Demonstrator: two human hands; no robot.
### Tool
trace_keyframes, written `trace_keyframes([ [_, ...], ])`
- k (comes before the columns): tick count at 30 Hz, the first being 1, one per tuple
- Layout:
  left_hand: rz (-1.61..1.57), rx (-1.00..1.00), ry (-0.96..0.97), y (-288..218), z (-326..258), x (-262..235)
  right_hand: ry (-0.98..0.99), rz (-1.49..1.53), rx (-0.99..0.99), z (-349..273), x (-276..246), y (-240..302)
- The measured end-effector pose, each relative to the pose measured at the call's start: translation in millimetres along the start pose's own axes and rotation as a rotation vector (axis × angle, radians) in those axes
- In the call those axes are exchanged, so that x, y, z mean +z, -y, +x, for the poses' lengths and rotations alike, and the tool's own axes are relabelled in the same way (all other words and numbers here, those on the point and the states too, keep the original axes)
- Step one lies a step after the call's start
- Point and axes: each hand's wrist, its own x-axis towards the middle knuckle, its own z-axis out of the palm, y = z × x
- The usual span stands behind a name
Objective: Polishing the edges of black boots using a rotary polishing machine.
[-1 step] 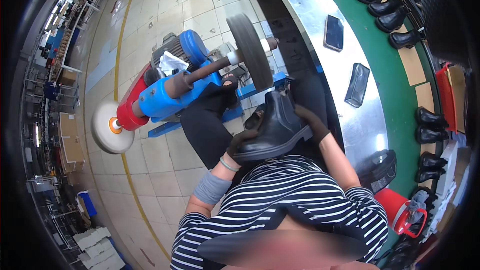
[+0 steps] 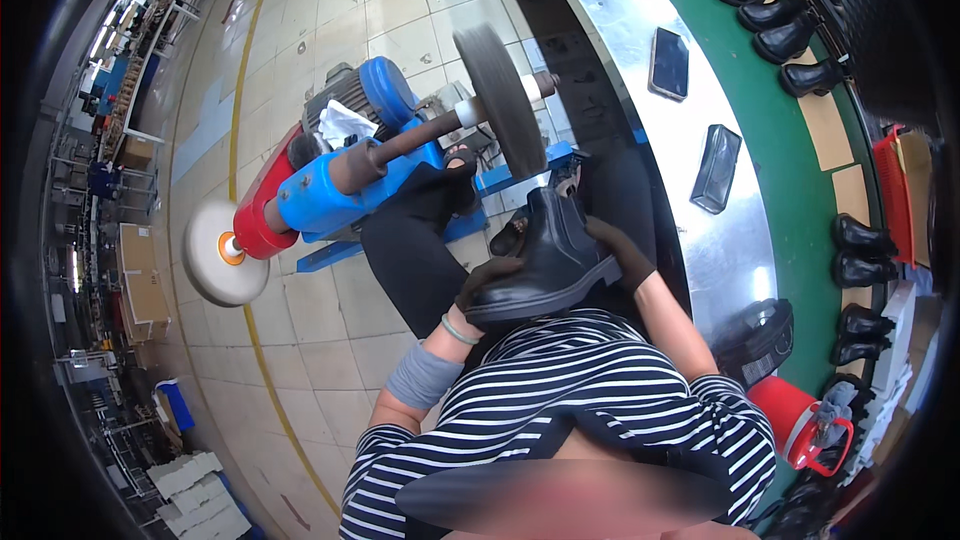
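A black ankle boot (image 2: pixel 550 258) lies on its side across my lap, its toe to the left, its sole toward me and its shaft opening pointing away. My left hand (image 2: pixel 487 285), in a dark glove, grips it by the toe. On the heel side my right hand (image 2: pixel 620 252), gloved too, is wrapped round the back of the boot. Just beyond the shaft stands the dark buffing wheel (image 2: pixel 500 100), mounted on the shaft of a blue and red polishing machine (image 2: pixel 320 198); its rim looks smeared. The boot and wheel appear close, but I cannot tell whether they touch.
At the machine's left end sits a pale wheel (image 2: pixel 226 253). On the right, a metal table (image 2: pixel 650 150) bears a phone (image 2: pixel 669 64) and a black case (image 2: pixel 716 169). Beyond it, several black boots (image 2: pixel 785 37) line a green surface, near a red jug (image 2: pixel 790 415).
The boot's shaft has shifted very slightly toward me and to the left, and my right hand has moved a little with it. My grip on the boot is unchanged.
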Motion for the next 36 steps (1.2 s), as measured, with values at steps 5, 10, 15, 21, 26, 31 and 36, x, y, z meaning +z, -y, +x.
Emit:
trace_keyframes([
  [5, -0.556, -0.634, -0.216, -19, 52, 12, 0.049, 0.115, -0.042, 8, 11, -29],
  [10, -0.351, -0.659, -0.115, -17, 114, 12, 0.072, 0.086, 0.107, 55, -8, -15],
  [15, -0.067, -0.329, 0.195, 54, 144, -56, 0.257, -0.58, -0.45, 122, -56, -14],
  [21, -0.103, -0.208, -0.008, 89, 130, -96, 0.191, -0.185, 0.387, 173, -36, 18],
  [26, -0.499, -0.386, -0.366, 75, 137, -76, 0.09, -0.522, 0.375, 208, -46, 25],
  [31, -0.508, -0.334, -0.407, 50, 124, -71, -0.097, -0.56, 0.319, 198, -5, 34],
  [36, 0.043, -0.172, -0.442, 104, 129, -111, -0.218, -0.347, -0.098, 228, -37, 19],
])
